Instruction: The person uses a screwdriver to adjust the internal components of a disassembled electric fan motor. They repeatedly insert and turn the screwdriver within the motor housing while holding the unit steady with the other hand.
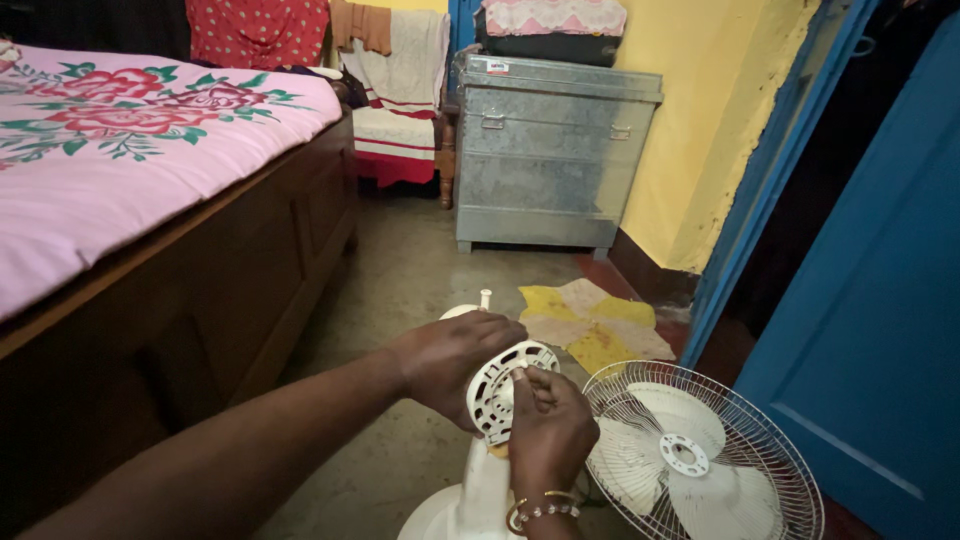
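A white stand fan's motor head (497, 385) sits on its white pole and round base (440, 518) at the bottom centre. My left hand (450, 360) wraps over the top and back of the motor head. My right hand (548, 430), with bangles at the wrist, presses its fingers on the round slotted front of the motor, at the middle. A small white knob (486, 297) sticks up behind my left hand. The fan's wire grille with the white blades (695, 455) lies flat on the floor just right of my right hand.
A wooden bed (200, 290) with a pink flowered sheet fills the left. A metal trunk (548, 150) stands against the yellow back wall. A yellow and pink cloth (592, 322) lies on the floor. A blue door (870, 300) stands on the right.
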The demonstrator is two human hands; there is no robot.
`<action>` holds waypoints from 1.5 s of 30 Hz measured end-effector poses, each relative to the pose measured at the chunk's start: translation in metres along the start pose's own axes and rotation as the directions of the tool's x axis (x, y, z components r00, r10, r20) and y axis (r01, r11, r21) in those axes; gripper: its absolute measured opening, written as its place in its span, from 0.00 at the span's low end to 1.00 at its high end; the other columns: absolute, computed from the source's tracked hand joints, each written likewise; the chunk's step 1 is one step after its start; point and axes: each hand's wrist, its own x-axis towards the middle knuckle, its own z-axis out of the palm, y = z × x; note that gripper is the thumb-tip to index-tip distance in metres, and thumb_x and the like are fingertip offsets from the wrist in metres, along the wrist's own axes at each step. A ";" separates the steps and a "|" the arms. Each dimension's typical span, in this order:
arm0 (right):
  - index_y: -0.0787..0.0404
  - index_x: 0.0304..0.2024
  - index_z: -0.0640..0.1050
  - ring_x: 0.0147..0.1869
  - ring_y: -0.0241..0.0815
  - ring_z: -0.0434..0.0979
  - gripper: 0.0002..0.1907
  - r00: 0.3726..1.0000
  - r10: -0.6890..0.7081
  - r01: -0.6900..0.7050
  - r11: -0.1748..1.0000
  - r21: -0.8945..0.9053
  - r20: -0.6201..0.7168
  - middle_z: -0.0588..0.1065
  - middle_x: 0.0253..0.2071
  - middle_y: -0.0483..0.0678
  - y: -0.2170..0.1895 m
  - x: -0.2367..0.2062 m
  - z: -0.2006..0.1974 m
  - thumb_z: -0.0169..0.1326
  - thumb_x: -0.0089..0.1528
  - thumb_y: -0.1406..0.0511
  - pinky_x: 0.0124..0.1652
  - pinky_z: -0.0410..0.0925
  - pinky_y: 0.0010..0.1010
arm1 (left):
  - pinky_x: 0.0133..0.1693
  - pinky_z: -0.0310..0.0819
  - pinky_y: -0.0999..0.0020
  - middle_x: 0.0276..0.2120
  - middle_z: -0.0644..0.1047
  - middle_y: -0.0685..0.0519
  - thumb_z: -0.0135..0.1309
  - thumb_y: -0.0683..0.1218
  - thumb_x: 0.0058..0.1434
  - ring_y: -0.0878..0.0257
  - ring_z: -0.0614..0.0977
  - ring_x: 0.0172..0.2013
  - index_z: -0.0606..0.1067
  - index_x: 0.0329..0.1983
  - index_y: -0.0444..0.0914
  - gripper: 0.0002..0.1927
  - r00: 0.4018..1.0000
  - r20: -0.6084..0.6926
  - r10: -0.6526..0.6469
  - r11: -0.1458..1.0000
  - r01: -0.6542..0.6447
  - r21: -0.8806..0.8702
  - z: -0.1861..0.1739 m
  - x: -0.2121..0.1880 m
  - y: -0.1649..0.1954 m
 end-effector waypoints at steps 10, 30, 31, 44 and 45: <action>0.65 0.36 0.85 0.34 0.41 0.85 0.11 0.998 -0.052 0.052 0.999 0.007 -0.034 0.83 0.35 0.52 0.014 -0.008 0.003 0.68 0.53 0.67 0.37 0.76 0.30 | 0.61 0.68 0.51 0.57 0.75 0.38 0.76 0.60 0.35 0.42 0.76 0.59 0.68 0.63 0.31 0.55 1.000 -0.014 0.013 0.999 -0.012 0.047 0.011 -0.006 -0.008; 0.65 0.38 0.84 0.35 0.35 0.86 0.11 0.977 0.180 -0.196 0.968 0.155 0.113 0.85 0.33 0.50 0.030 0.001 -0.001 0.66 0.55 0.66 0.39 0.76 0.26 | 0.61 0.69 0.52 0.57 0.75 0.40 0.75 0.59 0.39 0.44 0.77 0.58 0.69 0.63 0.33 0.51 0.999 -0.049 0.021 0.999 -0.023 -0.041 0.008 -0.010 -0.009; 0.65 0.39 0.84 0.35 0.35 0.86 0.11 0.977 0.181 -0.198 0.968 0.157 0.114 0.85 0.33 0.50 0.031 0.000 0.001 0.66 0.55 0.66 0.39 0.76 0.26 | 0.62 0.69 0.52 0.56 0.75 0.41 0.75 0.59 0.39 0.44 0.77 0.59 0.69 0.63 0.34 0.50 0.999 -0.034 0.015 1.000 -0.016 -0.026 0.008 -0.010 -0.010; 0.67 0.38 0.84 0.36 0.37 0.88 0.11 0.972 0.200 -0.221 0.957 0.187 0.125 0.85 0.32 0.51 0.014 0.002 -0.005 0.65 0.54 0.67 0.40 0.77 0.27 | 0.63 0.66 0.51 0.57 0.75 0.40 0.76 0.59 0.37 0.43 0.76 0.60 0.68 0.64 0.33 0.53 1.000 -0.013 0.014 0.999 -0.015 -0.043 0.006 -0.006 -0.010; 0.66 0.38 0.85 0.36 0.37 0.88 0.11 0.972 0.199 -0.219 0.961 0.168 0.125 0.85 0.32 0.51 0.013 0.001 -0.005 0.66 0.54 0.67 0.40 0.77 0.26 | 0.63 0.66 0.51 0.57 0.75 0.41 0.76 0.59 0.37 0.44 0.76 0.60 0.68 0.63 0.33 0.53 1.000 -0.013 0.006 0.998 -0.006 -0.055 0.007 -0.007 -0.009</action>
